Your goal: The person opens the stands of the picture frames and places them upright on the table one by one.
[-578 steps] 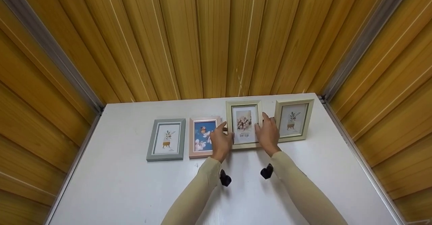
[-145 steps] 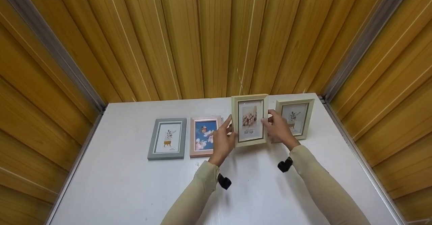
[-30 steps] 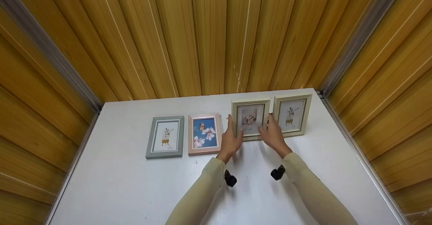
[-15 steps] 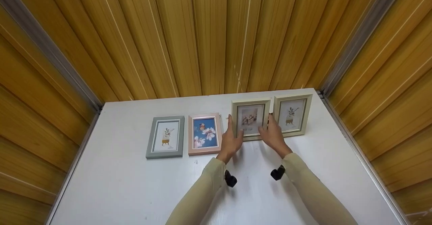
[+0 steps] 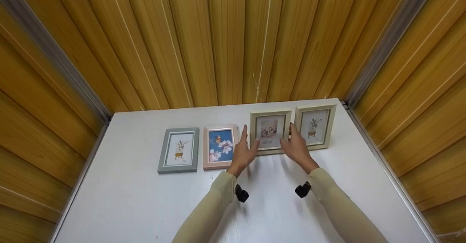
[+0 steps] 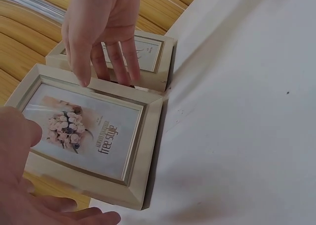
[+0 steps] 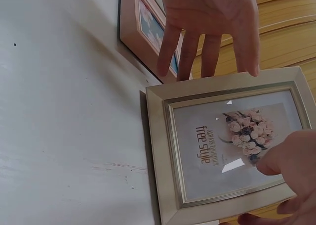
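A cream photo frame (image 5: 270,132) with a rose bouquet picture stands on the white table, leaning slightly back. My left hand (image 5: 243,155) is beside its left edge, fingers straight, thumb near the front border. At the right edge is my right hand (image 5: 296,148); its thumb overlaps the front and its straight fingers reach along the side. The right wrist view shows the bouquet picture (image 7: 242,146) upright in its border, with the left hand's fingers (image 7: 210,54) extended and loose. A second cream frame (image 5: 315,126), with a potted plant picture, stands just right of it.
To the left in the row are a pink frame (image 5: 220,146) with a blossom picture and a grey-green frame (image 5: 178,150) with a plant picture. The white table (image 5: 120,199) ends at yellow wood-look panels (image 5: 229,42) behind. Black wrist cameras (image 5: 241,193) hang below both sleeves.
Since half a second ago, the left hand has shifted slightly left, away from the bouquet frame. Compared with 4.8 seconds ago, that frame is lower and set down closer to the right-hand frame.
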